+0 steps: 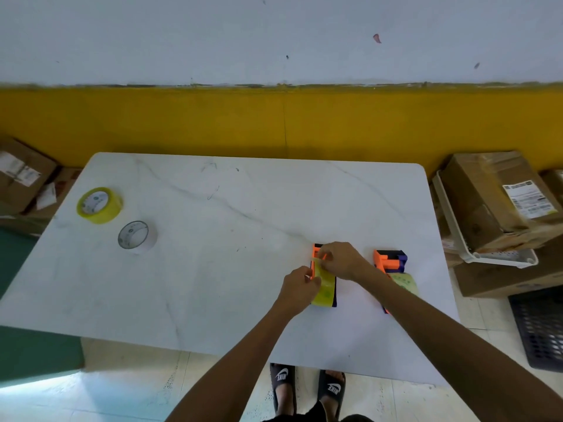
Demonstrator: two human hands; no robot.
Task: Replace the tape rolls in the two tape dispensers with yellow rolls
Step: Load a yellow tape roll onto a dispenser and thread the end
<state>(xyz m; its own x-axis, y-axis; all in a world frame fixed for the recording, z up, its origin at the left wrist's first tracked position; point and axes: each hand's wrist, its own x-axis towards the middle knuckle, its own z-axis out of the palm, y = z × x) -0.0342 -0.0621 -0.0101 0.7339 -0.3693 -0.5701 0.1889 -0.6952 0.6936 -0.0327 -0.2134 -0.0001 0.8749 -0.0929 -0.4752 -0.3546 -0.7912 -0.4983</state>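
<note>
Two orange-and-dark-blue tape dispensers lie on the white marble table (pixel 213 269). The left dispenser (pixel 317 250) carries a yellow roll (pixel 324 292). My left hand (pixel 300 287) presses against that roll's left side. My right hand (pixel 341 260) pinches the yellow tape end over the dispenser's front. The right dispenser (pixel 391 260) lies beside my right forearm with a paler yellow-green roll (pixel 405 283) in it. A spare yellow roll (pixel 99 205) and a clear roll (pixel 137 237) rest at the table's left.
Cardboard boxes (pixel 499 202) and a white plastic tray (pixel 493 257) stand close to the table's right edge, with a black crate (pixel 539 327) below. More boxes (pixel 21 175) sit off the left corner. A yellow wall band runs behind the table.
</note>
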